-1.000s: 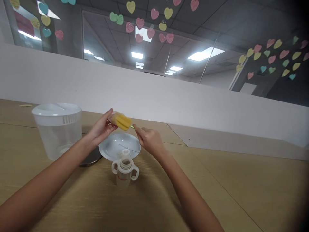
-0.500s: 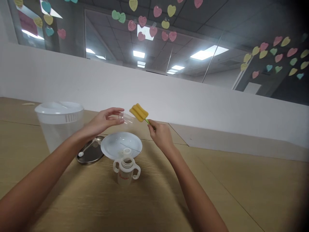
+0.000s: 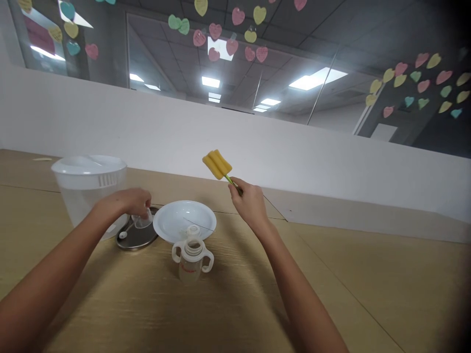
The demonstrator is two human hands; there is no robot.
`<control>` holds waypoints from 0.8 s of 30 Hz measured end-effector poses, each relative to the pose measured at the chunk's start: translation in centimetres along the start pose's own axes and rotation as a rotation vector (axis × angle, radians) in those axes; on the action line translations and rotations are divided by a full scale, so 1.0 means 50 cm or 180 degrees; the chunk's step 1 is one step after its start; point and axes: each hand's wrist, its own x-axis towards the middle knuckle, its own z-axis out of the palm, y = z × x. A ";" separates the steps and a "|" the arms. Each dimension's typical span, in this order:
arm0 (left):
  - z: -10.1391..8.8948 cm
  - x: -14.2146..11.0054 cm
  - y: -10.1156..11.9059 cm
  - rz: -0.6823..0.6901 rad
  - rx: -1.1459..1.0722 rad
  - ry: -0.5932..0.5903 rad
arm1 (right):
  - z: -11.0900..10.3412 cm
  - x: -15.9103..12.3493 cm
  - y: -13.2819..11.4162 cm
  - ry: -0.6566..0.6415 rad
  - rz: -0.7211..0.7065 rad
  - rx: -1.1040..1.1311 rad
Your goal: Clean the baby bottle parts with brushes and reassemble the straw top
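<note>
My left hand [image 3: 134,200] is closed on a small clear plastic cap [image 3: 143,219], held mouth down at the round metal tray [image 3: 137,239]. Whether the cap touches the tray I cannot tell. A thin stick-like part with a white end [image 3: 123,235] lies on the tray. My right hand [image 3: 247,197] grips the green handle of a yellow sponge brush [image 3: 218,164], its head raised up and to the left. Between my arms an uncapped baby bottle [image 3: 190,267] with two white handles stands upright, in front of a white bowl [image 3: 165,223].
A white lidded bucket [image 3: 73,196] stands at the left behind my left forearm. In the bowl are a thin straw-like piece and a whitish ring-shaped part [image 3: 193,229]. A white wall [image 3: 235,142] with windows above it closes off the back of the wooden table [image 3: 368,274].
My left hand has carried the clear cap left and down, from beside the brush to the metal tray. The sponge brush has risen slightly and moved right in my right hand.
</note>
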 end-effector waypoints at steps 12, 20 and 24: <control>0.036 0.019 0.032 -0.0116 0.0087 -0.0367 | 0.002 -0.002 0.000 -0.0135 -0.0053 0.0014; 0.050 0.021 0.049 -0.0050 -0.0108 -0.0381 | 0.000 -0.004 -0.003 -0.0210 -0.0029 -0.0036; 0.064 0.033 0.036 0.0063 -0.0330 -0.0488 | -0.001 -0.003 -0.004 -0.0227 -0.0045 -0.0084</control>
